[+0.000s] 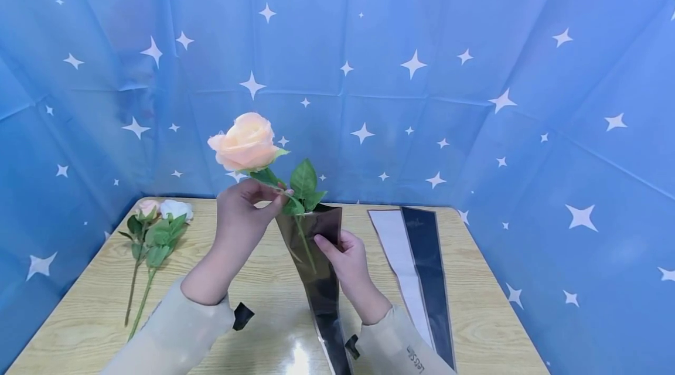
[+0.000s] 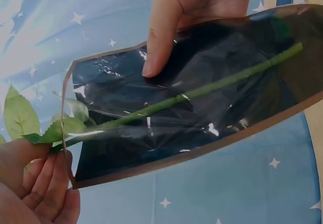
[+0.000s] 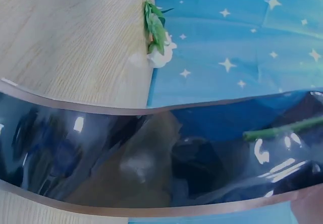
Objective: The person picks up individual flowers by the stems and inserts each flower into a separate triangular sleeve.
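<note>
A peach artificial rose (image 1: 246, 143) is pinched by its stem, just below the bloom, between the thumb and fingers of my left hand (image 1: 245, 214). Its lower stem (image 2: 171, 102) lies inside a dark, clear-fronted flower sleeve (image 1: 321, 281) with a brown border, and leaves (image 1: 304, 179) stick out at the sleeve's mouth. My right hand (image 1: 352, 263) grips the sleeve's right edge near the top, thumb on the front. In the right wrist view the cut stem end (image 3: 250, 134) shows through the film of the sleeve.
On the table's left lie a pink rose (image 1: 147, 207) and a white rose (image 1: 176, 209) with green stems. To the right lie a white sleeve (image 1: 392, 234) and a black sleeve (image 1: 424, 246), side by side. A blue star-patterned curtain (image 1: 369, 41) surrounds the wooden table (image 1: 490, 304).
</note>
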